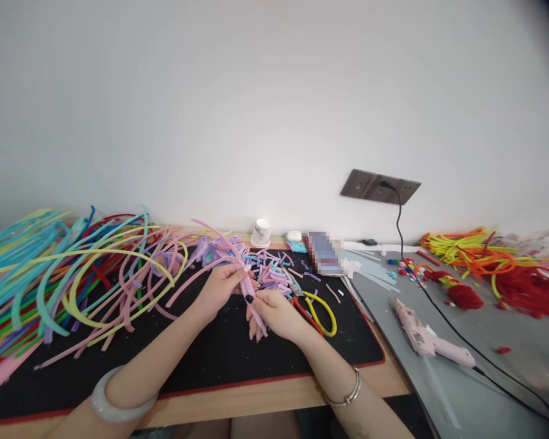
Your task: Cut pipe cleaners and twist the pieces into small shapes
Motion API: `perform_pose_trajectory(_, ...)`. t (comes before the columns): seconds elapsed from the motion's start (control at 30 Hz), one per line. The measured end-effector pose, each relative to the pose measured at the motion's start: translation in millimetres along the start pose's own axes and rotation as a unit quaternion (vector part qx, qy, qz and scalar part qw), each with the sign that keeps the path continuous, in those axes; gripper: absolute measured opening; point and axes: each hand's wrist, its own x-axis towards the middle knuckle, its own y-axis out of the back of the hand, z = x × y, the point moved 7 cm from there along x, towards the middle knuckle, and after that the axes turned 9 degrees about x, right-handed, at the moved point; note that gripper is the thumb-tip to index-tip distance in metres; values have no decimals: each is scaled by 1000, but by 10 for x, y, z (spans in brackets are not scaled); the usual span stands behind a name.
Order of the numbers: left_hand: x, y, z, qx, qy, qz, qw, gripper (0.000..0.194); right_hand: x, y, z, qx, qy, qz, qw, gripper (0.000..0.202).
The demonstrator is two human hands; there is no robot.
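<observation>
Pink fuzzy stems (247,288) are held between my two hands above the black mat (201,360). My left hand (224,289) pinches them at the upper part, and long pink ends stick out past it to the upper left. Lower down, my right hand (269,314) grips the same stems beside a small round black piece (249,299). A pink end points down below the right hand. Short purple and pink cut pieces (272,277) lie heaped just behind my hands. Scissors with yellow and orange handles (322,314) rest right of the right hand.
Many colored long stems (41,268) spread over the left side. A paper cup (260,233) and a phone (326,253) stand and lie at the back. On the grey right surface are a pink glue gun (430,341), its black cord, pom-poms and red stems (531,289).
</observation>
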Motion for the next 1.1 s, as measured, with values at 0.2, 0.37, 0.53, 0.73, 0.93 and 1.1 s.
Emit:
perform_pose_trajectory(0.2, -27, -74, 3, 91, 7, -74, 993, 28, -58, 324, -278, -37, 135, 155, 978, 20)
perform_pose_trajectory(0.37, -195, -384, -41, 118, 24, -249, 961, 29, -100, 376, -405, -45, 190, 169, 966, 16)
perform_pose_trajectory(0.53, -279, -478, -61, 130, 38, -295, 946, 28, -95, 349, -385, -63, 190, 158, 967, 9)
perform_pose_trajectory(0.73, -222, -429, 17, 133, -7, -247, 960, 24, -79, 339, -381, -44, 180, 146, 972, 13)
perform_pose_trajectory(0.93, -159, -379, 61, 144, -47, -212, 965, 30, -110, 407, -402, -20, 188, 193, 963, 15)
perform_pose_trajectory(1.1, -115, -307, 121, 201, -101, -159, 961, 28, -114, 417, -421, -32, 199, 196, 960, 16)
